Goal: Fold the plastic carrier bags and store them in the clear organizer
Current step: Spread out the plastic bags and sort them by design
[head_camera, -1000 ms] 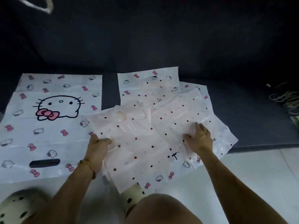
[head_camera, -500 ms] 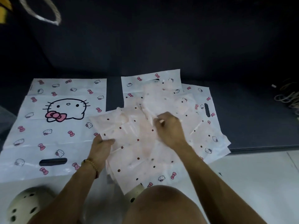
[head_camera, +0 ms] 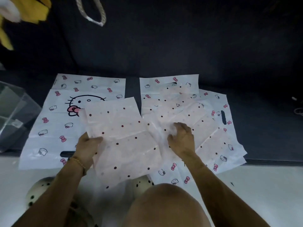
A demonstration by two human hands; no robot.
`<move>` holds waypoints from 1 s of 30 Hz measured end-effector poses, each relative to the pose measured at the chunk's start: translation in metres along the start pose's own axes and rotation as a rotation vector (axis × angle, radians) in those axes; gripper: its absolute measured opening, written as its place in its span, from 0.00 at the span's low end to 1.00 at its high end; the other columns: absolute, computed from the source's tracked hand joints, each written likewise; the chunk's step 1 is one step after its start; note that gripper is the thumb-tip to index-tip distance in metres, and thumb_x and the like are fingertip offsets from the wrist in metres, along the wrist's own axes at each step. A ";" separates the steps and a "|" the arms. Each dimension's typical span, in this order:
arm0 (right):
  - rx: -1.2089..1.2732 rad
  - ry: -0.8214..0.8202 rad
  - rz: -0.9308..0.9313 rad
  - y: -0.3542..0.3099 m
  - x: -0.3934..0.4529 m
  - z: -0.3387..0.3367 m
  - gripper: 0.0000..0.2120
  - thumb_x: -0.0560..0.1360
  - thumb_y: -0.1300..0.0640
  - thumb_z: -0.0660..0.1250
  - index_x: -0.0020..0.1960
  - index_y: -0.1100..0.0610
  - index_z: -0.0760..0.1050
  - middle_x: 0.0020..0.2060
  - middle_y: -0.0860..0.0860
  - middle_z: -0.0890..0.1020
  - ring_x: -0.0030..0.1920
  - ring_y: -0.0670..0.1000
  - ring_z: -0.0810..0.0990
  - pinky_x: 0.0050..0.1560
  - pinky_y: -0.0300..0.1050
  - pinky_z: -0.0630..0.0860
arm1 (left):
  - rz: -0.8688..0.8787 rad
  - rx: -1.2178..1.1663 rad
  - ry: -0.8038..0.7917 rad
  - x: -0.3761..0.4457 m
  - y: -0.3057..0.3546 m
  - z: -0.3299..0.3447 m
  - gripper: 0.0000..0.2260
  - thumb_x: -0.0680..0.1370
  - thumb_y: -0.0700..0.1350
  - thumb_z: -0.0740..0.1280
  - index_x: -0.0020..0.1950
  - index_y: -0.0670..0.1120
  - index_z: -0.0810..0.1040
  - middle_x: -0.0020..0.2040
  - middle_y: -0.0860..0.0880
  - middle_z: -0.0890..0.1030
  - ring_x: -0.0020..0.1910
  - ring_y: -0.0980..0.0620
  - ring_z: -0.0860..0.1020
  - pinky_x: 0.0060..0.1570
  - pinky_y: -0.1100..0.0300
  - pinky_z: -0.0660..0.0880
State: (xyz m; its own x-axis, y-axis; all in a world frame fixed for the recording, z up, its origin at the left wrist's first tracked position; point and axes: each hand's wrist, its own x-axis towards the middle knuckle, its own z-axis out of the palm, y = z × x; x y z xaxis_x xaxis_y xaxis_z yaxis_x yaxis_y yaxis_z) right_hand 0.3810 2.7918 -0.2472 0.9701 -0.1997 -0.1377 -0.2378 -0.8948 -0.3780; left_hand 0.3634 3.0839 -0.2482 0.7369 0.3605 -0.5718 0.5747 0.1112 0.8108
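Two hands were clamped on the pink dotted bag [head_camera: 124, 136], gripped at nine o'clock by the left hand [head_camera: 88, 145] and at three by the right hand [head_camera: 181, 140]; the clear organizer [head_camera: 14, 112] was seen at nine o'clock.

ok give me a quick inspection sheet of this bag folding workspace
surface: dark navy cushioned seat, white floor in front
job's things: pink translucent dotted plastic bag; overlapping pile of bags; large white cat-print bag lying flat; clear plastic organizer at left, contents not discernible
clutter: cream perforated clogs; blurred yellow item
grippers: left hand grips the pink bag's edge; right hand fingers curled on crumpled plastic, grip unclear
cables: pale cords at right edge
surroundings: rope loop hanging above, dark backrest
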 end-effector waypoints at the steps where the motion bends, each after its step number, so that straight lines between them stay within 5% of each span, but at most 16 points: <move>1: -0.083 -0.029 0.022 0.009 0.002 0.001 0.27 0.72 0.55 0.66 0.70 0.58 0.66 0.69 0.54 0.68 0.70 0.56 0.64 0.64 0.52 0.67 | -0.015 0.003 0.012 0.003 0.000 -0.009 0.09 0.76 0.34 0.65 0.53 0.45 0.78 0.52 0.41 0.80 0.50 0.38 0.78 0.54 0.44 0.75; 9: -0.165 0.119 0.000 0.024 0.009 0.009 0.12 0.78 0.59 0.61 0.56 0.59 0.79 0.54 0.57 0.80 0.55 0.60 0.74 0.50 0.49 0.73 | -0.132 -0.063 0.070 0.003 -0.017 -0.023 0.11 0.75 0.34 0.66 0.55 0.46 0.75 0.56 0.42 0.78 0.56 0.37 0.75 0.61 0.40 0.70; 15: 0.138 0.207 -0.081 -0.039 0.011 -0.009 0.11 0.79 0.59 0.61 0.50 0.62 0.80 0.49 0.62 0.81 0.46 0.62 0.81 0.47 0.50 0.77 | -0.152 -0.130 0.090 0.002 -0.015 -0.022 0.13 0.74 0.34 0.66 0.56 0.46 0.74 0.55 0.43 0.77 0.54 0.41 0.74 0.58 0.46 0.71; 21: 0.167 -0.090 -0.365 -0.136 -0.020 0.021 0.13 0.79 0.55 0.60 0.46 0.60 0.80 0.48 0.59 0.81 0.49 0.59 0.79 0.48 0.46 0.72 | -0.089 -0.151 0.033 -0.010 -0.006 -0.017 0.04 0.78 0.45 0.64 0.50 0.47 0.78 0.55 0.44 0.81 0.51 0.44 0.77 0.58 0.48 0.73; 24: 0.331 -0.545 -0.308 -0.155 -0.032 0.035 0.15 0.77 0.48 0.62 0.47 0.59 0.79 0.47 0.55 0.83 0.48 0.56 0.81 0.49 0.47 0.76 | -0.082 -0.212 -0.114 -0.011 -0.007 -0.016 0.18 0.77 0.59 0.63 0.57 0.48 0.79 0.56 0.45 0.82 0.53 0.46 0.80 0.56 0.50 0.75; 27: 0.527 -0.804 -0.197 -0.145 -0.031 0.034 0.09 0.76 0.49 0.64 0.45 0.52 0.81 0.47 0.52 0.84 0.46 0.48 0.83 0.51 0.43 0.76 | 0.027 -0.119 -0.124 -0.009 -0.011 -0.014 0.08 0.76 0.39 0.67 0.54 0.47 0.80 0.51 0.45 0.83 0.45 0.49 0.83 0.40 0.57 0.78; 30: 0.639 -0.496 -0.076 -0.121 -0.022 0.025 0.05 0.76 0.55 0.66 0.47 0.51 0.81 0.45 0.47 0.84 0.46 0.46 0.83 0.48 0.34 0.74 | 0.097 -0.020 -0.117 -0.007 -0.010 -0.017 0.20 0.72 0.28 0.60 0.51 0.50 0.80 0.47 0.49 0.84 0.48 0.47 0.81 0.42 0.56 0.78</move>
State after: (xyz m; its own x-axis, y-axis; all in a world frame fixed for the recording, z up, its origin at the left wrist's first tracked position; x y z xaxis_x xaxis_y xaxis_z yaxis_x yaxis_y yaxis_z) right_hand 0.3869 2.9151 -0.2214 0.8861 0.1870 -0.4240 -0.2991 -0.4681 -0.8315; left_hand 0.3462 3.0955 -0.2501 0.8257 0.2603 -0.5005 0.4926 0.0997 0.8645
